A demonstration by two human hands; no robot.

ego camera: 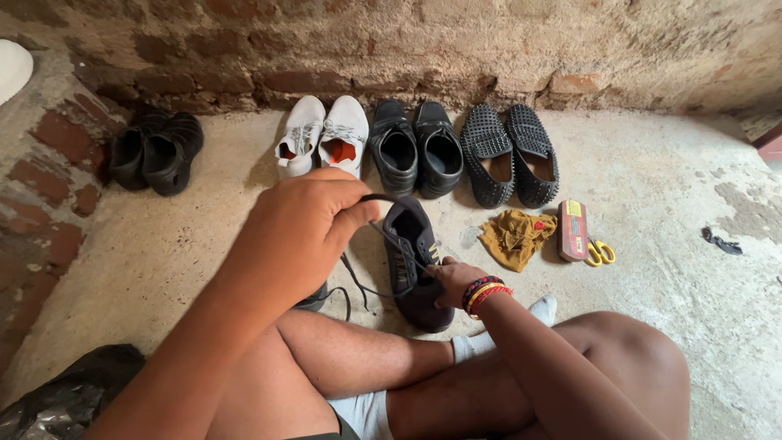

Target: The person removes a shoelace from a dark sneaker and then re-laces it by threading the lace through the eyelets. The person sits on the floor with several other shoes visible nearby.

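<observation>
A dark sneaker [415, 269] lies on the concrete floor just in front of my crossed legs. My left hand [303, 230] is raised above it, its fingers pinched on the sneaker's black lace [376, 198], pulled up taut. Wearing red and yellow bracelets at the wrist, my right hand [452, 281] holds the sneaker at its side near the eyelets. A second dark shoe [314, 298] peeks out under my left forearm, mostly hidden.
Along the brick wall [407, 49] stand pairs of shoes: black [156, 151], white sneakers [323, 134], black leather [416, 147], studded loafers [510, 151]. A mustard cloth [513, 236], a brush [573, 230] and yellow scissors [600, 253] lie to the right. A black bag [69, 399] sits at bottom left.
</observation>
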